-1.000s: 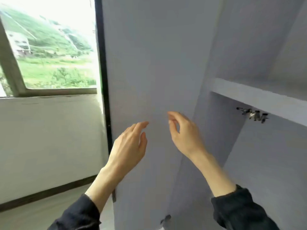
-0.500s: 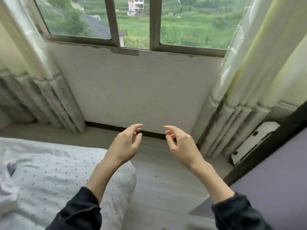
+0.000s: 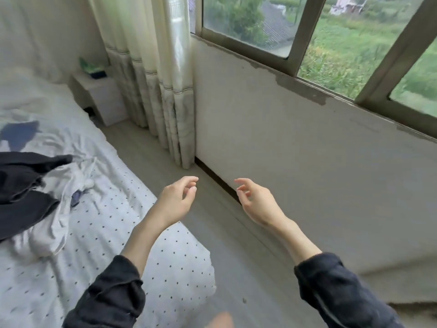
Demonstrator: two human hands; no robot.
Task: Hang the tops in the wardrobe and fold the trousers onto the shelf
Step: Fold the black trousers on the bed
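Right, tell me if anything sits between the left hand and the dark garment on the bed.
Nothing visible does. The left hand hangs empty over the near edge of the bed, and only bare dotted sheet and a rumpled white garment lie between it and the dark garment. The right hand is empty too.
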